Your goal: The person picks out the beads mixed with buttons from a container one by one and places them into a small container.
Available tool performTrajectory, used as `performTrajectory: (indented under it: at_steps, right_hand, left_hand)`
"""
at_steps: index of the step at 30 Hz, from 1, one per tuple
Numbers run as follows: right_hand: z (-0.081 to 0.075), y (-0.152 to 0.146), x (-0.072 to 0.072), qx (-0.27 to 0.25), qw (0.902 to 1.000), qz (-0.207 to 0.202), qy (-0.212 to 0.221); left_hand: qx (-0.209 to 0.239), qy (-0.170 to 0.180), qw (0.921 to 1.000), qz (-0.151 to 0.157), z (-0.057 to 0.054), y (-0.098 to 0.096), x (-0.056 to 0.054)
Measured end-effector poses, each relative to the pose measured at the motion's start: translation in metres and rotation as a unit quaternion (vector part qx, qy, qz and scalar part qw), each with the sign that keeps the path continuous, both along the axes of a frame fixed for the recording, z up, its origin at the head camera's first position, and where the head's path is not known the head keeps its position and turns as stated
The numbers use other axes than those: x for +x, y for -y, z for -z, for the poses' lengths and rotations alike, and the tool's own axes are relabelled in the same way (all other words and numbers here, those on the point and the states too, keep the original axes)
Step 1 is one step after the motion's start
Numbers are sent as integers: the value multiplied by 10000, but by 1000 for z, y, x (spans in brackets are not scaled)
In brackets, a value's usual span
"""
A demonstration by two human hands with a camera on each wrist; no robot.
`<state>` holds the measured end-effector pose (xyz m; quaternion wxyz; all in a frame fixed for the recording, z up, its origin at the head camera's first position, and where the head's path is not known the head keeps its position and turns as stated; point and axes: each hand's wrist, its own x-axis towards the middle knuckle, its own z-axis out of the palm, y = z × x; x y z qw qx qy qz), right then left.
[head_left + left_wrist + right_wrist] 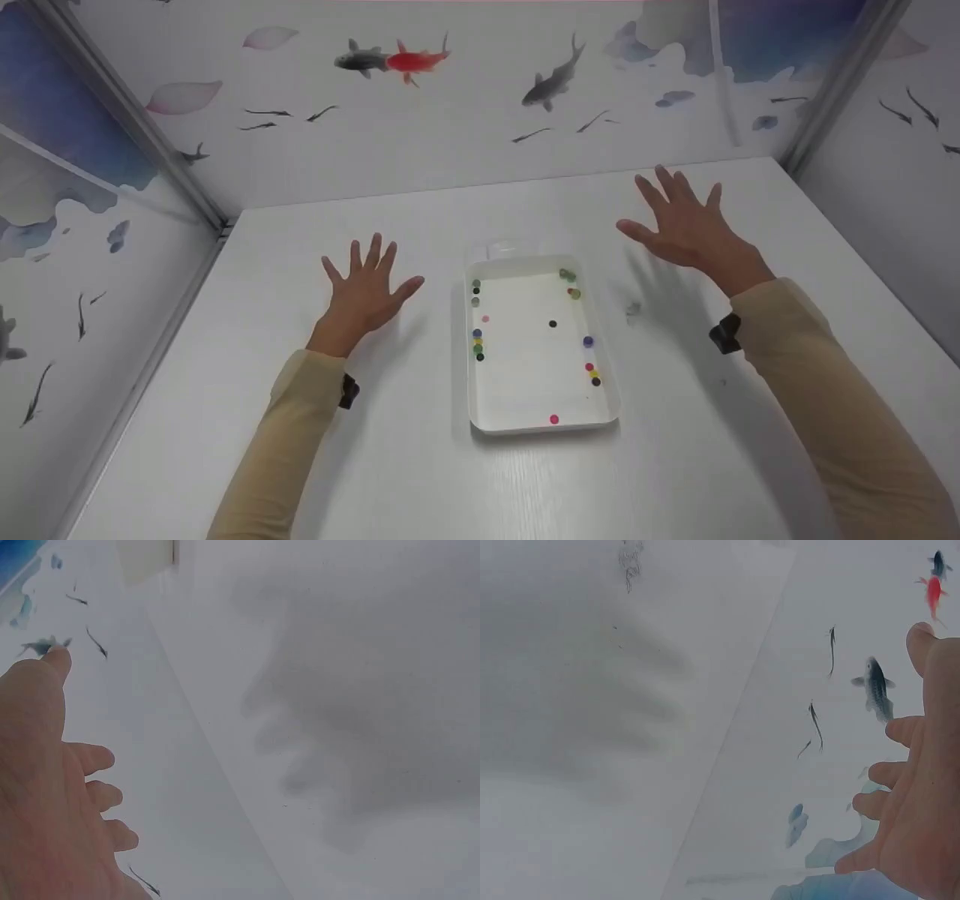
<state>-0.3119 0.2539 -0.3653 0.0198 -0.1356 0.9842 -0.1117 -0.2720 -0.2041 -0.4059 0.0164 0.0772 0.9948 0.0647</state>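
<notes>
In the head view a shallow white tray (517, 397) lies on the table between the two hands. Several small coloured beads sit in it, mostly along its sides, among them a black bead (553, 324) near the middle and a pink bead (554, 419) at the near end. To the tray's left, my left hand (364, 296) is held over the table with fingers spread and nothing in it. My right hand (686, 229) hovers beyond the tray's right side, also spread and holding nothing. Both wrist views show the palms bare, with shadows cast on the tabletop.
A clear plastic piece (506, 249) stands at the tray's far end. Right of the tray lies a small crumpled, see-through bit (633, 309). White panels printed with fish, such as the back wall (465, 142), enclose the white table (540, 495) at the back and sides.
</notes>
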Motion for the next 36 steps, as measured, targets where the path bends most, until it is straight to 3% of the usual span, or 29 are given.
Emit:
performTrajectory:
  at_steps: [11, 21, 29, 36]
  right_hand:
    - [5, 14, 9, -377, 9992, -150, -52]
    - [4, 27, 21, -721, 9970, -263, -139]
    - [9, 42, 29, -916, 9946, -463, -171]
    - [10, 58, 35, -1088, 9925, -550, -72]
  left_hand:
    - [78, -41, 9998, 162, 3, -14, 14]
    - [104, 167, 9993, 327, 3, -27, 33]
    - [473, 230, 9981, 306, 4, -31, 44]
    - [873, 520, 9944, 271, 8, -34, 53]
